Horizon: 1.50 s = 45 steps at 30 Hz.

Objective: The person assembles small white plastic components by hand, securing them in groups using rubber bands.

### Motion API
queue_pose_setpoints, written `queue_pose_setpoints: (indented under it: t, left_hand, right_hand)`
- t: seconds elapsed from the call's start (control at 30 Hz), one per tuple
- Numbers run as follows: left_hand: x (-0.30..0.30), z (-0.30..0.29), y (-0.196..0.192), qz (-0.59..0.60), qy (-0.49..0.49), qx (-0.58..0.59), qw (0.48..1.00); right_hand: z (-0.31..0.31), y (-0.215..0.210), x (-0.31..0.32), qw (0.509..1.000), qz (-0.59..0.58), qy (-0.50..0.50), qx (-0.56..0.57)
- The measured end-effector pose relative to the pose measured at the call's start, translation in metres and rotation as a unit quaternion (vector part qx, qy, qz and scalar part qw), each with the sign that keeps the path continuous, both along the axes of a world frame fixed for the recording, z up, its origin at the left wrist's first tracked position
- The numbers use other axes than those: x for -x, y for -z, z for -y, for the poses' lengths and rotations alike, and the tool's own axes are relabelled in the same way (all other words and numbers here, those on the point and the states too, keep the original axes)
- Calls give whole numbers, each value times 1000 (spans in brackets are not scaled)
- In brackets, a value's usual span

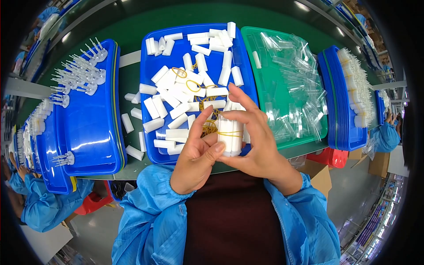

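Note:
In front of my chest, a bundle of white blocks [230, 138] stands upright between my hands, with a yellow rubber band around its middle. My right hand [260, 139] is closed around its right side, index finger raised. On the lower left, my left hand [194, 161] presses its thumb against the bundle; its index finger points up and its other fingers are partly hidden behind. Just beyond lies a blue tray [144, 75] of loose white blocks [167, 81], some with slanted ends. Yellow rubber bands [193, 85] lie among them.
Right of the blue tray, a green tray [265, 75] holds clear plastic sleeves [293, 73]. Stacked blue trays [338, 106] with white parts stand farther right. At left, another blue tray [90, 141] carries white stemmed parts [81, 70]. Loose blocks [134, 153] lie on the green table. Co-workers sit at both sides.

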<state>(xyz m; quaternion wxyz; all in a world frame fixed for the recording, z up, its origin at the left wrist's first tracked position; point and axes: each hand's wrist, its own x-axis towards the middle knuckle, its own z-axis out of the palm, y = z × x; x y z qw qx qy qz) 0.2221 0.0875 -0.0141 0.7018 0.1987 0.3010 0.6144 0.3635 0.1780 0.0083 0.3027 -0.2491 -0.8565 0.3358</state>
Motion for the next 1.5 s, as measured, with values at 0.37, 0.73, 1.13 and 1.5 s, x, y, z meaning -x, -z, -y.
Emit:
queue_pose_setpoints:
  t: [0.37,0.73,1.13,1.5]
  left_hand:
    - [-1,-3,4,90,13,-21,996]
    - [-2,-4,1,119,57,-16,991]
    - [-3,-4,5,49,-23,12,998]
    - [-5,-5,2,30,-34,39,998]
  right_hand:
    - [-5,1,-7,995,-45,-22,84]
    - [-3,17,-7,985,-128,-18,112]
    - [2,-5,-9,994,46,49,-86]
    - [-1,-5,-10,994,46,41,-87]
